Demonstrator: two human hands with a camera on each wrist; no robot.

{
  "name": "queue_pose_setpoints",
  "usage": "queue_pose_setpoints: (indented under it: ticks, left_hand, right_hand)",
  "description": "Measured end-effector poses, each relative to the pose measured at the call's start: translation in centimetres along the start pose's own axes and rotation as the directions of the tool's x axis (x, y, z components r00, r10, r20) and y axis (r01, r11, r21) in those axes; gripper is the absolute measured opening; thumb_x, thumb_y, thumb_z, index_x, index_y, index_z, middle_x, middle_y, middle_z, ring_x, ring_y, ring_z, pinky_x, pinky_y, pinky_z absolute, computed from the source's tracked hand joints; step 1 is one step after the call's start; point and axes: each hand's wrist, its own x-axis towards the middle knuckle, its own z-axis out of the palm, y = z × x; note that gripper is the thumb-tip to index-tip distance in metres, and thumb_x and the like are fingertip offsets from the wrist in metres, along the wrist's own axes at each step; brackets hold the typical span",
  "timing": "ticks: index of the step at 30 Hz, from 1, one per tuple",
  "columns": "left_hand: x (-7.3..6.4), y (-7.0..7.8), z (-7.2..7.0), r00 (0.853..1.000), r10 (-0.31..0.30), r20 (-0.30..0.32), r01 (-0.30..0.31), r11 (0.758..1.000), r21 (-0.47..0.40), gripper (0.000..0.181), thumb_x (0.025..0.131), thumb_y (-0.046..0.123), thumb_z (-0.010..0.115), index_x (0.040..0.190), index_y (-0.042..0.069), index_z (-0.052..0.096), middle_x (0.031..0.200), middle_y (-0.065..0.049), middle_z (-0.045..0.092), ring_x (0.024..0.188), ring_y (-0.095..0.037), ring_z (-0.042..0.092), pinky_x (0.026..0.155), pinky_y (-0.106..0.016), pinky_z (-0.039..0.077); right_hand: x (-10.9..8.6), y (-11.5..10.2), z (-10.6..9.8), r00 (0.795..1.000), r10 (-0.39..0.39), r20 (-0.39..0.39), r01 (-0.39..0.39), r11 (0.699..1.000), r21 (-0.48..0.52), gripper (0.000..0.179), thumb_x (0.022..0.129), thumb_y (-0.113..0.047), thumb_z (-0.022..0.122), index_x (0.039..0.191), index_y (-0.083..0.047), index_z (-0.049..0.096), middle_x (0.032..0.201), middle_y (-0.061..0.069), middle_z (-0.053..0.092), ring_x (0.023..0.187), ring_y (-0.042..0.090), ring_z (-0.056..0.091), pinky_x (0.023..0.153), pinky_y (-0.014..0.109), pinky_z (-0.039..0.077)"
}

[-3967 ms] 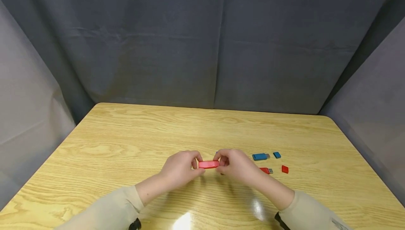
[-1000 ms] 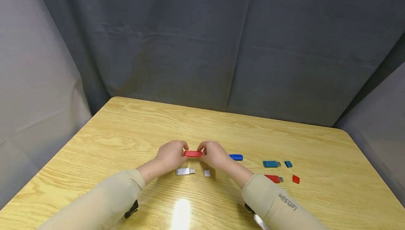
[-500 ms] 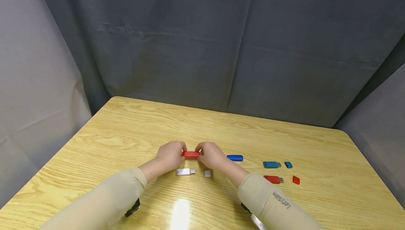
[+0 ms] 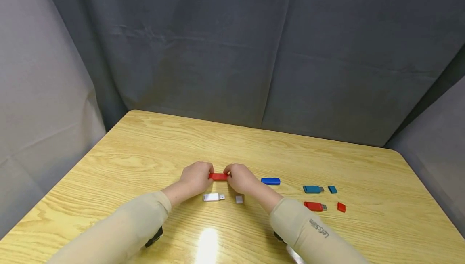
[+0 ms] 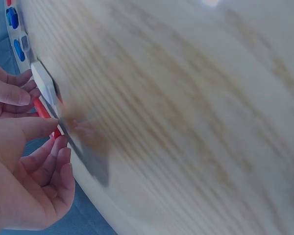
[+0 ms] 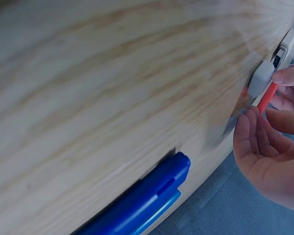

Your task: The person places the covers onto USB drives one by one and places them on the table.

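My left hand [image 4: 196,176] pinches the left end of a red USB stick [image 4: 219,177] between thumb and fingers. At its right end my right hand [image 4: 242,178] pinches too, so fingertips hide both ends. The stick lies level, very low over the table; I cannot tell whether it touches. In the right wrist view a short red part [image 6: 267,97] shows between the two hands. Just nearer than the hands lie a white USB stick [image 4: 211,197], its metal plug bare, and a small white cap [image 4: 239,200]. A blue USB stick [image 4: 270,181] without a visible plug lies beyond my right wrist.
Farther right on the wooden table [image 4: 163,143] are a teal USB stick [image 4: 311,189] with its teal cap [image 4: 332,189] apart. Below them lie another red USB stick [image 4: 313,206], plug bare, and a red cap [image 4: 341,207]. A grey curtain [image 4: 203,54] hangs behind the table.
Since the oldest frame the view has shifted and the white stick and cap have come into sight. Over the last second the held red stick moved slightly left, the right hand following.
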Motion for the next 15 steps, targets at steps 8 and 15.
queue_pose_setpoints:
  ticks: [8,15]
  left_hand:
    - [0.09,-0.08,-0.1,1.0,-0.011,-0.003,0.011,1.0,0.0,0.01,0.081,0.012,0.068,0.09,0.009,0.066,0.079,-0.002,0.065,0.067,-0.013,0.054,0.061,-0.031,0.046]
    - [0.1,-0.1,-0.08,1.0,-0.015,0.003,0.015,1.0,-0.001,0.013,0.082,0.017,0.07,0.092,0.009,0.067,0.083,-0.002,0.066,0.07,-0.013,0.055,0.062,-0.031,0.047]
  right_hand:
    - [0.22,-0.16,0.08,1.0,-0.025,-0.014,0.024,0.999,-0.031,0.016,0.088,0.0,0.055,0.1,0.002,0.066,0.094,0.013,0.068,0.077,0.018,0.056,0.075,0.033,0.05]
    - [0.6,-0.02,0.37,0.999,-0.01,-0.04,0.008,0.999,-0.04,0.009,0.085,-0.001,0.063,0.093,-0.001,0.067,0.083,0.009,0.066,0.067,0.014,0.05,0.065,0.027,0.046]
